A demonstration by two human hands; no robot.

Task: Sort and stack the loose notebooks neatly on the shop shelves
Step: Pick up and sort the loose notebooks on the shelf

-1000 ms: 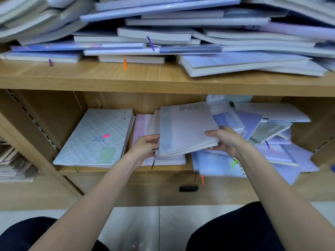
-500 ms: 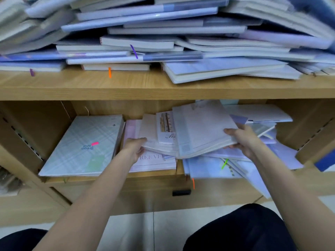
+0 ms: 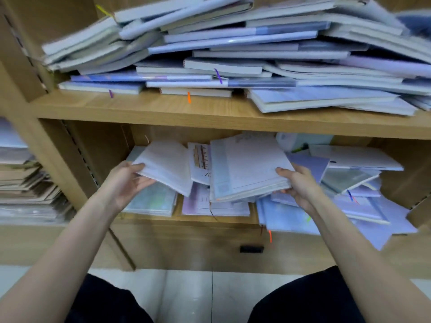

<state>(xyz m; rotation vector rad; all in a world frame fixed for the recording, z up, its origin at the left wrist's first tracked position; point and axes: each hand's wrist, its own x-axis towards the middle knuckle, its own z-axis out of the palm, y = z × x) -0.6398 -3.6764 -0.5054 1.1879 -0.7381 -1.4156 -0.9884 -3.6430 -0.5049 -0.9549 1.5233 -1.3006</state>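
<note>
Your left hand [image 3: 127, 180] grips a white notebook [image 3: 166, 167], split off for sorting; your right hand [image 3: 300, 185] grips the stack [image 3: 247, 166], lifted off the lower shelf [image 3: 210, 220].

1. Both forearms are bare to the frame edge, with no sleeves in view.
2. The left hand [image 3: 127, 183] and right hand [image 3: 300, 186] wear no gloves, rings or watch.
3. Dark black trousers [image 3: 303, 299] cover both knees.

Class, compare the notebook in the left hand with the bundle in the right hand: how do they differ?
The left hand holds one thin white notebook; the right hand holds a thicker bundle of several. The notebook's cover looks plain; the bundle's top cover has a bluish strip. Both are tilted, lifted above the lower shelf.
</note>
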